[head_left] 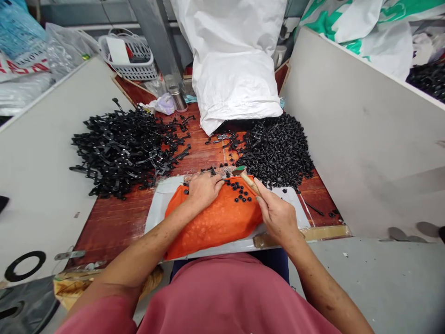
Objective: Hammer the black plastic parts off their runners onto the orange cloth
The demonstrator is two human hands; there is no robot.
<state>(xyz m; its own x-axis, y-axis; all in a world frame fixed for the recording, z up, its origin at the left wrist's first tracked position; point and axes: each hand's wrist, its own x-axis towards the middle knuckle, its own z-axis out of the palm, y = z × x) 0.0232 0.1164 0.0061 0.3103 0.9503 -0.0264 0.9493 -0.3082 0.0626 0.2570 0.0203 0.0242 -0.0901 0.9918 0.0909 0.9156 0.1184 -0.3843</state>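
Note:
My right hand (278, 211) grips the wooden handle of a small hammer (249, 181). The hammer's dark head, with green on it, is just above the far edge of an orange cloth (212, 225). Close to the left of the head, my left hand (204, 189) has its thumb and fingers closed together over the cloth's far edge. What they pinch is too small to make out. Several small round black plastic caps (241, 192) lie loose on the cloth between my hands.
A tangled heap of black strip-like parts (125, 148) rises on the left, and a pile of black round-headed pins (278, 150) on the right. A big white sack (236, 79) stands behind. Pale partitions (365, 130) flank the bench; a steel flask (178, 98) and white basket (134, 69) are at the back.

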